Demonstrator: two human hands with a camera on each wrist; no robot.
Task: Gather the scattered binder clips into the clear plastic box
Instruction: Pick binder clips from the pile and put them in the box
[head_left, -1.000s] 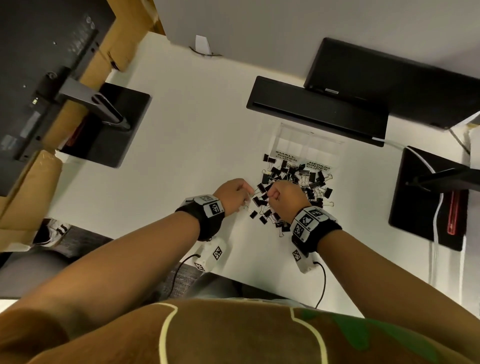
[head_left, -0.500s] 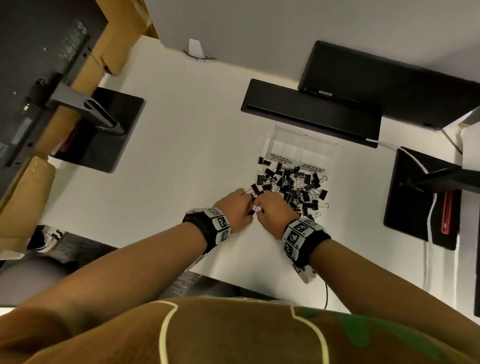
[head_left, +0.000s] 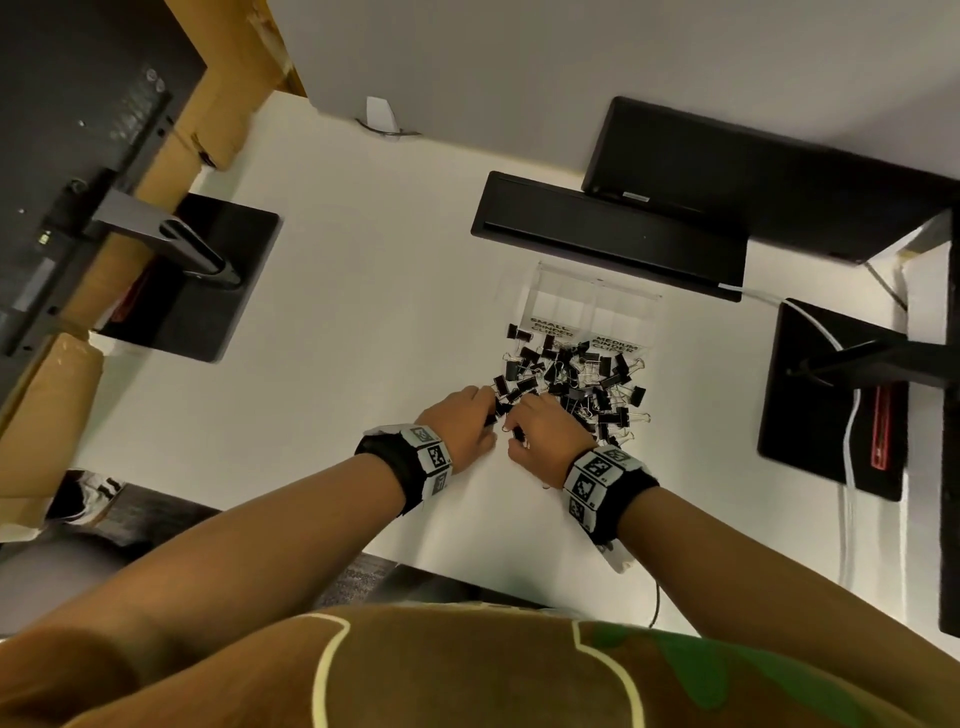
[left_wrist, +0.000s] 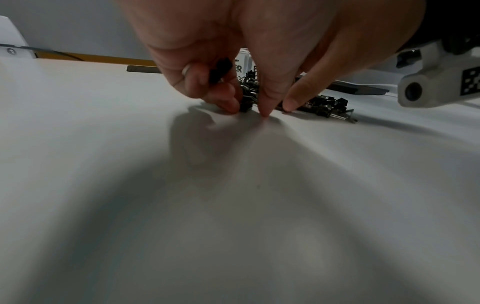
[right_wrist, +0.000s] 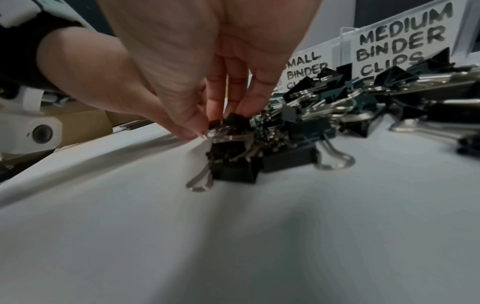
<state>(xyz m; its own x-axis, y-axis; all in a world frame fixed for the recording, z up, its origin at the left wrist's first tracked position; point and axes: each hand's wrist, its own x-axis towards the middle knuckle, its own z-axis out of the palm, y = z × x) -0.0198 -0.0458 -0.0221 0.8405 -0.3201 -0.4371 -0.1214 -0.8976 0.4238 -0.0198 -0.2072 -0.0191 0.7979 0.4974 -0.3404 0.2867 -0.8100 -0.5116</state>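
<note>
Two hands are closed on binder clips (head_left: 571, 379) at the pile's near edge: left hand (head_left: 460, 423), right hand (head_left: 545, 434); open surface (head_left: 363, 322) lies leftward.

Black binder clips (head_left: 571, 384) with silver wire handles lie on a white worktop (head_left: 363, 322); the clear plastic box (head_left: 587, 306) bears white labels with black hand lettering. Both wristbands (head_left: 602, 483) are black with black-and-white square markers. The shirt (head_left: 467, 675) is brown, perhaps with green patches and a cream outline

Dim light, soft shadows, blurred edges
</note>
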